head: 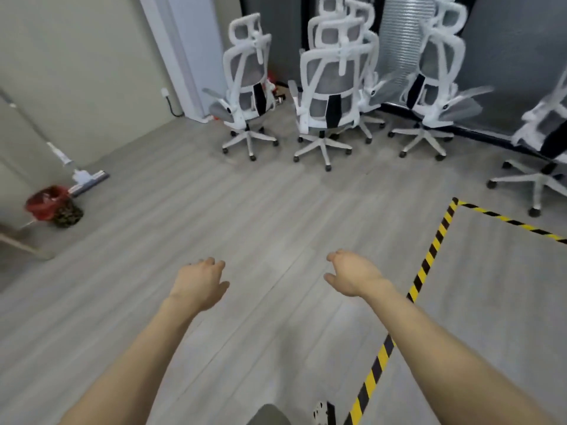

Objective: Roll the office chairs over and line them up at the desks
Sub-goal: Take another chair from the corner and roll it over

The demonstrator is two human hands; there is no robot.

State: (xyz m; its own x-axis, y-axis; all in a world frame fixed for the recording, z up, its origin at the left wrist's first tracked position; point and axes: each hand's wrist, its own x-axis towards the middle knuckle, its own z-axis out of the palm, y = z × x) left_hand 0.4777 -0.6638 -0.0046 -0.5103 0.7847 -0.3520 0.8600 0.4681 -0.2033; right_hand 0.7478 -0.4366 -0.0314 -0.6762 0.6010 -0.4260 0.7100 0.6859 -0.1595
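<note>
Forearms bare, stretched out low from the bottom edge. Left hand [199,283] and right hand [356,273] are palm-down, side by side with a gap between them. Left fingers [214,263] are loosely bent, thumb out toward the inside, gripping nothing. Right fingers [336,256] are the same: relaxed, part-curled, thumb spread, nothing held. Neither hand touches anything, with only bare floor [260,210] beyond them. Reads as a ready-to-grab pose for a chair back; that's judgement.

The office chairs are all well ahead of the fingertips, out of reach, clustered by the dark wall.
- Left chair [245,75] is ahead and a bit left of the left fingers, its back angled toward the camera.
- Middle chair [328,78] is straight ahead, between the two hands, with its back facing the camera. Its frame is the obvious first hold.
- At least one more chair [357,12] is tucked close behind the middle one, mostly hidden.
- Right chair [435,62] is ahead-right of the right fingers.
- Fifth chair [549,127] is far right, cut by the frame edge and blurred.

The bases sit close together, probably stored bunched to keep the floor free. No desks are in view, so I can't tell where the line-up goes.

Striped tape [431,256] runs just right of the right hand, marking off a floor zone. Floor cleaner [89,179] and red bin [46,200] stand far left of the left fingers, by the wall.

Step judged as the approach, with no chair in hand yet. Next comes closing the gap and taking a backrest top with both hands. One risk is the caster legs snagging on a neighbouring chair when one is pulled out of the cluster.
</note>
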